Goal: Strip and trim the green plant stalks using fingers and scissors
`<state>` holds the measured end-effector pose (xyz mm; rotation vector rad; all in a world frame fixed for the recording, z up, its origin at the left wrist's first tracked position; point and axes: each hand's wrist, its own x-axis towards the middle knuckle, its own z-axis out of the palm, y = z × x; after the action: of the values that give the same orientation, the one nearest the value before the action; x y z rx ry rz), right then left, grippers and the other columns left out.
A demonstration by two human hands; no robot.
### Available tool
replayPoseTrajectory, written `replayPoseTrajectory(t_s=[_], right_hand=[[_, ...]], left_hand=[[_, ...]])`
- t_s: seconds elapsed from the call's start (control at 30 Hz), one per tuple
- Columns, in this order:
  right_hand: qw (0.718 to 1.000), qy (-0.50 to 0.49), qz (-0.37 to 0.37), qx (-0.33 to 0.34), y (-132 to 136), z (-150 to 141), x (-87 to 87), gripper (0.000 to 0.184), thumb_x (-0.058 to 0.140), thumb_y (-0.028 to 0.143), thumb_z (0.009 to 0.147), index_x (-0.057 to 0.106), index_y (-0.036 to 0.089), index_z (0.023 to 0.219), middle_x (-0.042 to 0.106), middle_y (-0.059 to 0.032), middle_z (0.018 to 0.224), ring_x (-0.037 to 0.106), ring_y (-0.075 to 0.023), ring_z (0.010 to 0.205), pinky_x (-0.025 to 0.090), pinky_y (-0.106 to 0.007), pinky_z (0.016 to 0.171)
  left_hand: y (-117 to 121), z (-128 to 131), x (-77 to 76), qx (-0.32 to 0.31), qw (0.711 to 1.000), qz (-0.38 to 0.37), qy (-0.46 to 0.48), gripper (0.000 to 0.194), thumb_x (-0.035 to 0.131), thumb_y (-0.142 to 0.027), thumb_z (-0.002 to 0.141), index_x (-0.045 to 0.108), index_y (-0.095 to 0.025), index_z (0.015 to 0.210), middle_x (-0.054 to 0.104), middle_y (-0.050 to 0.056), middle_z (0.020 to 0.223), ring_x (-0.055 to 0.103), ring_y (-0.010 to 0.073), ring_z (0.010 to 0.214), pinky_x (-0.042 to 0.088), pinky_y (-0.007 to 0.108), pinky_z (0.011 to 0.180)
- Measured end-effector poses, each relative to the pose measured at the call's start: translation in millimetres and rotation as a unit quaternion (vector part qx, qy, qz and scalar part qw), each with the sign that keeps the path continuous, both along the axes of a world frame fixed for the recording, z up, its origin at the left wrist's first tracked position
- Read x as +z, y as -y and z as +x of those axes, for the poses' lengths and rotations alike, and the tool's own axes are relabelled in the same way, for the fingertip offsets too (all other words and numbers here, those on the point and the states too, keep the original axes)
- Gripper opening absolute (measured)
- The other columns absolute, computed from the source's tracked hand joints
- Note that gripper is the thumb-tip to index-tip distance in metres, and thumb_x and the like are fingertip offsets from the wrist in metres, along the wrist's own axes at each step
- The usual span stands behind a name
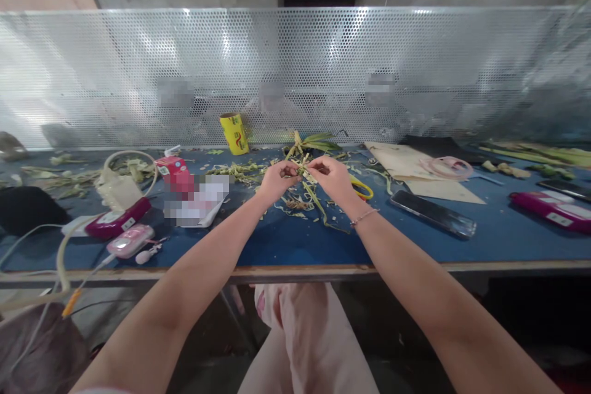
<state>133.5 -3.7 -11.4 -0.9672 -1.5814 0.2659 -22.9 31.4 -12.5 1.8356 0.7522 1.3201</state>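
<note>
My left hand (278, 178) and my right hand (331, 175) meet over the middle of the blue table, fingers pinched together. Between their fingertips is a small piece of pale green plant strips (302, 167), its ends sticking out several ways. One long green strip (321, 204) trails below the hands onto the table. Yellow scissor handles (362, 188) show just beside my right wrist, the rest hidden. Just beyond my hands lies a bundle of green leaves (321, 141) with a pale stem. Shreds and clippings are scattered under and around both hands.
A yellow can (234, 134) stands near the perforated metal screen (295, 55). Leftward are a red box (175, 175), a white tray (205, 203), a purple device (117, 218) and cables. Rightward lie a phone (433, 213), brown paper (401, 163) and another purple device (551, 210).
</note>
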Motion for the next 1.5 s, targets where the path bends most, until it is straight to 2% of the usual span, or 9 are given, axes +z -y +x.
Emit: replayPoseTrajectory(t_s=[0.23, 0.43, 0.5, 0.6, 0.7, 0.83, 1.03, 1.27, 1.5], right_hand=[[0.999, 0.022, 0.026, -0.005, -1.1, 2.0, -1.8, 0.010, 0.056, 0.024, 0.072, 0.063, 0.019, 0.076, 0.066, -0.0054, 0.080, 0.061, -0.0170, 0.074, 0.050, -0.033, 0.071], [1.000, 0.015, 0.014, -0.007, -0.3, 0.9, 0.1, 0.011, 0.056, 0.026, 0.073, 0.064, 0.019, 0.076, 0.066, -0.0054, 0.082, 0.061, -0.0167, 0.074, 0.049, -0.033, 0.070], [1.000, 0.007, 0.002, -0.006, 0.0, 0.3, 0.9, 0.011, 0.056, 0.027, 0.073, 0.063, 0.019, 0.076, 0.066, -0.0051, 0.081, 0.061, -0.0166, 0.073, 0.049, -0.033, 0.069], [1.000, 0.002, -0.008, 0.003, 1.9, -1.3, 2.1, 0.012, 0.056, 0.029, 0.073, 0.062, 0.019, 0.077, 0.066, -0.0046, 0.080, 0.060, -0.0163, 0.072, 0.048, -0.032, 0.067], [1.000, 0.010, -0.007, 0.008, 5.2, -3.8, 3.7, 0.011, 0.055, 0.027, 0.072, 0.061, 0.019, 0.076, 0.065, -0.0047, 0.080, 0.060, -0.0162, 0.071, 0.048, -0.032, 0.067], [1.000, 0.008, -0.004, 0.009, 9.2, -6.9, 5.7, 0.009, 0.054, 0.027, 0.072, 0.060, 0.020, 0.075, 0.065, -0.0042, 0.079, 0.059, -0.0158, 0.070, 0.048, -0.031, 0.065], [1.000, 0.007, 0.006, 0.013, 10.0, -7.9, 5.6, 0.006, 0.054, 0.023, 0.071, 0.058, 0.019, 0.075, 0.063, -0.0039, 0.077, 0.057, -0.0147, 0.069, 0.048, -0.029, 0.063], [1.000, -0.003, 0.014, 0.007, 9.3, -8.4, 4.4, 0.005, 0.054, 0.021, 0.069, 0.057, 0.019, 0.073, 0.060, -0.0033, 0.074, 0.056, -0.0141, 0.066, 0.048, -0.030, 0.062], [0.999, 0.024, 0.036, -0.009, 9.2, -7.8, 3.8, 0.004, 0.054, 0.020, 0.071, 0.057, 0.020, 0.073, 0.059, -0.0033, 0.074, 0.056, -0.0147, 0.066, 0.048, -0.031, 0.063]], left_hand=[[5.1, 0.2, 4.2, 0.047, 0.998, 0.036, -0.038, 0.020, 0.066, -0.016, 0.057, 0.059, -0.015, 0.075, 0.052, -0.002, 0.067, 0.051, 0.0095, 0.064, 0.044, 0.025, 0.064], [3.0, 0.2, 0.4, 0.048, 0.995, 0.080, -0.028, 0.022, 0.063, -0.014, 0.059, 0.059, -0.017, 0.080, 0.050, -0.001, 0.071, 0.050, 0.0086, 0.066, 0.046, 0.023, 0.064], [4.5, 1.3, 0.8, 0.039, 0.997, 0.068, -0.011, 0.021, 0.064, -0.015, 0.059, 0.058, -0.017, 0.079, 0.051, -0.001, 0.070, 0.051, 0.0088, 0.066, 0.045, 0.022, 0.063], [8.9, 3.9, 3.3, 0.016, 0.999, 0.010, 0.035, 0.015, 0.064, -0.027, 0.064, 0.056, -0.016, 0.071, 0.052, -0.001, 0.066, 0.049, 0.0084, 0.063, 0.043, 0.022, 0.062], [13.8, 6.2, 6.1, -0.017, 0.994, -0.058, 0.089, 0.024, 0.062, -0.037, 0.067, 0.052, -0.016, 0.064, 0.052, -0.001, 0.064, 0.048, 0.0075, 0.060, 0.042, 0.022, 0.060], [18.2, 8.2, 9.3, -0.045, 0.984, -0.109, 0.131, 0.028, 0.067, -0.038, 0.062, 0.049, -0.016, 0.063, 0.053, -0.001, 0.066, 0.048, 0.0071, 0.062, 0.043, 0.021, 0.061], [17.0, 10.2, 8.8, -0.035, 0.986, -0.101, 0.128, 0.025, 0.066, -0.035, 0.065, 0.051, -0.015, 0.064, 0.049, -0.003, 0.061, 0.047, 0.0062, 0.059, 0.045, 0.023, 0.063], [17.1, 9.4, 7.1, -0.045, 0.987, -0.097, 0.122, 0.021, 0.063, -0.033, 0.069, 0.050, -0.016, 0.069, 0.052, -0.003, 0.064, 0.051, 0.0076, 0.059, 0.048, 0.027, 0.065], [18.4, 10.0, 8.7, -0.026, 0.987, -0.098, 0.122, 0.016, 0.061, -0.030, 0.069, 0.052, -0.016, 0.069, 0.052, -0.002, 0.065, 0.049, 0.0076, 0.061, 0.045, 0.024, 0.061]])
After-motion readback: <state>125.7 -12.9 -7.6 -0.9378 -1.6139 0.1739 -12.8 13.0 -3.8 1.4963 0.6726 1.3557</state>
